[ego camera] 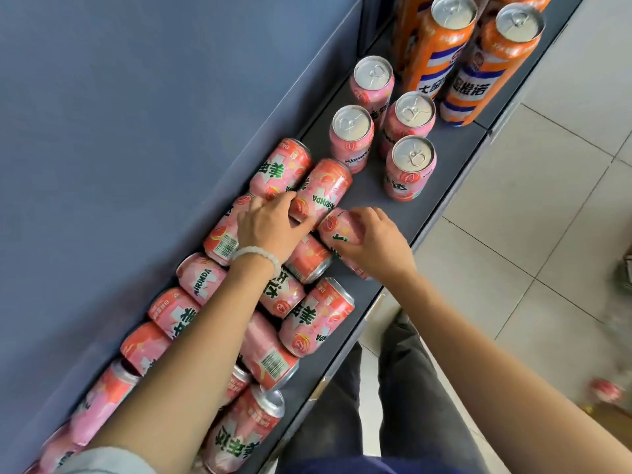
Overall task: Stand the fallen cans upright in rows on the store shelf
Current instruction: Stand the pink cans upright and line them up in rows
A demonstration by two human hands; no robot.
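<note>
Several pink Mirinda cans lie on their sides along the dark grey shelf (441,186), heaped from the lower left toward the middle. Several more pink cans (410,167) stand upright in two short rows farther along. My left hand (270,227), with a white bead bracelet at the wrist, curls over a fallen can (323,191) near the top of the heap. My right hand (376,241) grips another fallen can (338,230) by its side near the shelf's front edge.
Tall orange cans (492,63) stand upright beyond the pink rows. A blue-grey back panel (136,131) runs along the shelf's far side. White floor tiles (547,217) lie to the right, with a pink can (605,391) on them.
</note>
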